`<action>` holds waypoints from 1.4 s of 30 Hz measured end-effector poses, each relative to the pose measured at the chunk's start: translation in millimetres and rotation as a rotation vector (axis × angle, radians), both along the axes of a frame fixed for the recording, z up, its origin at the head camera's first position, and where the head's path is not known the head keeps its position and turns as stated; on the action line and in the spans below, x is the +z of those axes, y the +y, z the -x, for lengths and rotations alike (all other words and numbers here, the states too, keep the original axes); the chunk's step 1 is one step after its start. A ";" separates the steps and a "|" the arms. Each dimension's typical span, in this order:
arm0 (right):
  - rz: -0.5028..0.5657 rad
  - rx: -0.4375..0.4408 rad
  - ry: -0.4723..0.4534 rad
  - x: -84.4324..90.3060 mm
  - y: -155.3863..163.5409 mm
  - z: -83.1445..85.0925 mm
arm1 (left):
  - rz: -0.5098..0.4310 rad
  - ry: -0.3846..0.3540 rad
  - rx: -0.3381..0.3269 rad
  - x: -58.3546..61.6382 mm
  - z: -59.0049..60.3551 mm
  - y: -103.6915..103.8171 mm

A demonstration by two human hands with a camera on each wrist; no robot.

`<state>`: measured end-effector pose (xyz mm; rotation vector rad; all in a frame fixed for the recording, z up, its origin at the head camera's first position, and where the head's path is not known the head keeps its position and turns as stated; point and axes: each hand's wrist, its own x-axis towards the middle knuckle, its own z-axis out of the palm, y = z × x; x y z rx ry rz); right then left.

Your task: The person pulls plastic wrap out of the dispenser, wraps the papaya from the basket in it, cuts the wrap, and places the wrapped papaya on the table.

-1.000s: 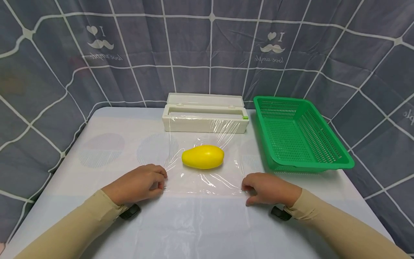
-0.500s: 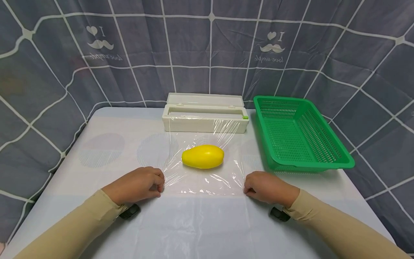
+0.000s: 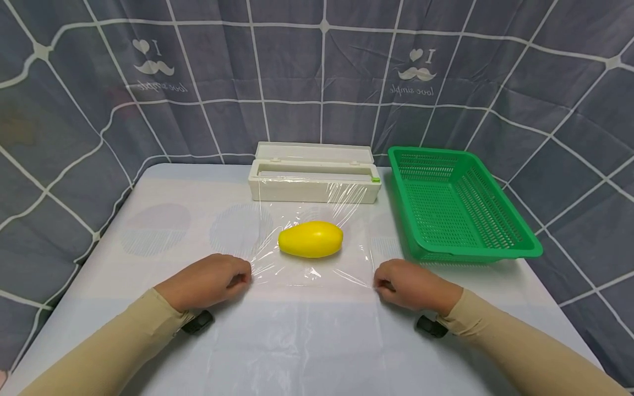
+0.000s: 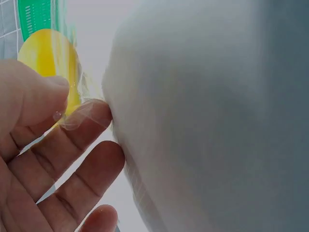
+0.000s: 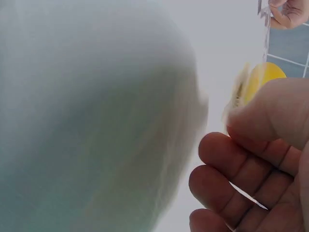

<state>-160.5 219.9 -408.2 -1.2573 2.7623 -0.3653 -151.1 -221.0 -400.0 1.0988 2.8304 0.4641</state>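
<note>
A smooth yellow fruit shaped like a papaya lies on a sheet of clear plastic wrap at mid-table. The sheet runs back to a white wrap dispenser, whose lid stands up. At the front left corner of the sheet, my left hand pinches the film; in the left wrist view, film shows between thumb and index finger. My right hand pinches the front right corner, thumb against index finger in the right wrist view. The film's front edge stretches between both hands, in front of the fruit.
A green plastic basket stands at the right, close beside the dispenser. A small green piece sits at the dispenser's right end. Behind the white-covered table hangs a dark grey checked curtain.
My right thumb and fingers have come together on the film's corner. My left fingers have also drawn in. The front edge of the sheet has shifted slightly toward the fruit, which stays put.
</note>
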 end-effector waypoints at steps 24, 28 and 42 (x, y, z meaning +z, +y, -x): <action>0.210 -0.216 0.005 19.8 1.8 4.4 | -0.041 0.080 0.111 6.5 6.5 -2.7; 0.215 -0.255 0.000 25.3 -0.4 5.4 | -0.073 0.077 0.115 10.3 9.4 -2.2; 0.101 -0.277 0.135 48.6 -10.7 11.8 | -0.177 -0.015 0.219 15.7 25.7 -2.7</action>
